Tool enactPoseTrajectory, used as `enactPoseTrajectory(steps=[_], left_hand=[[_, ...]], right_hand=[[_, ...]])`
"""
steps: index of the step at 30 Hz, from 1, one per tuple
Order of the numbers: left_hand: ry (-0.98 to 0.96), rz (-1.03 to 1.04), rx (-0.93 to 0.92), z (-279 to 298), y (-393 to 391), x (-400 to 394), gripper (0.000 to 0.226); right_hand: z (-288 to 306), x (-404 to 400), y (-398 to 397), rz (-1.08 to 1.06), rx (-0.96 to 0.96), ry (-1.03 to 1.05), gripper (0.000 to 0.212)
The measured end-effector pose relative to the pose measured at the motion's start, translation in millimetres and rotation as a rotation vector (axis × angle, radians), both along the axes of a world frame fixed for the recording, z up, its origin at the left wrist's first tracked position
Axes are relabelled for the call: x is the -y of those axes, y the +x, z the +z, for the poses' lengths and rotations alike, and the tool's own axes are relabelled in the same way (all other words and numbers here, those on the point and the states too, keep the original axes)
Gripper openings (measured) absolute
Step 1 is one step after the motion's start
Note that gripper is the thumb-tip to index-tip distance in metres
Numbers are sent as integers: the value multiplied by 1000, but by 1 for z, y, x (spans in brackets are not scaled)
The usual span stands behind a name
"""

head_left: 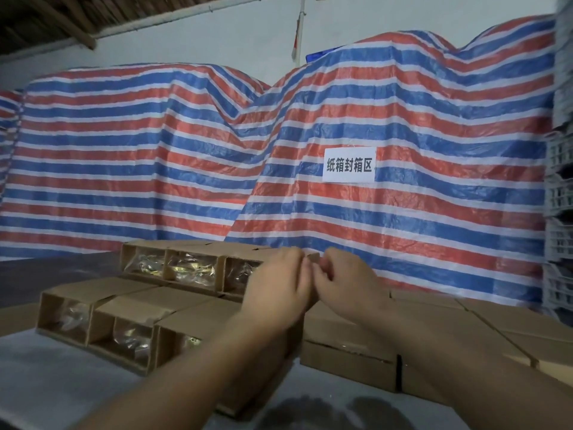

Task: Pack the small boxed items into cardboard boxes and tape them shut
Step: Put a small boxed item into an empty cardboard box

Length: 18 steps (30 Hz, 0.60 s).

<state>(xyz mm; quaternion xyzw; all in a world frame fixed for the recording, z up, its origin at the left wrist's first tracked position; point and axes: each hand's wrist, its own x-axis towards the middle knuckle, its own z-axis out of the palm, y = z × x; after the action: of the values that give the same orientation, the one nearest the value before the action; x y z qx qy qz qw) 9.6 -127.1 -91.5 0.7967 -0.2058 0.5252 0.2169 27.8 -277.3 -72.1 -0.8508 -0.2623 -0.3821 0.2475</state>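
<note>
1. Both hands raised together over the far row of small boxes (192, 268): left hand (276, 290) with fingers bent down over the right-hand end of that row, right hand (344, 277) curled with fingertips pinching the brown end flap (313, 258) beside it.
2. Whether the left hand truly grips the box or only steadies it: cannot tell, blurred.
3. Near row of open-ended boxes (102, 321) lying on the grey table (46, 383), clear-wrapped contents showing; closed boxes (350, 355) to the right, side by side.
4. Likely step: tucking the flap shut. Best done by bracing the box body with the left, folding the flap squarely along its crease, sliding the tab fully in without crushing the thin card.
5. No larger carton or tape in sight.
</note>
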Motion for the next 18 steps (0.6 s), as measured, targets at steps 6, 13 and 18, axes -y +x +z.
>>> enactPoseTrajectory(steps=[6, 13, 18], left_hand=[[90, 238, -29, 31, 46, -63, 33], [286, 669, -356, 34, 112, -111, 73], [408, 692, -457, 29, 149, -129, 65]], right_hand=[[29, -51, 44, -26, -47, -108, 26], [26, -82, 102, -177, -183, -354, 80], [11, -94, 127, -239, -225, -335, 39]])
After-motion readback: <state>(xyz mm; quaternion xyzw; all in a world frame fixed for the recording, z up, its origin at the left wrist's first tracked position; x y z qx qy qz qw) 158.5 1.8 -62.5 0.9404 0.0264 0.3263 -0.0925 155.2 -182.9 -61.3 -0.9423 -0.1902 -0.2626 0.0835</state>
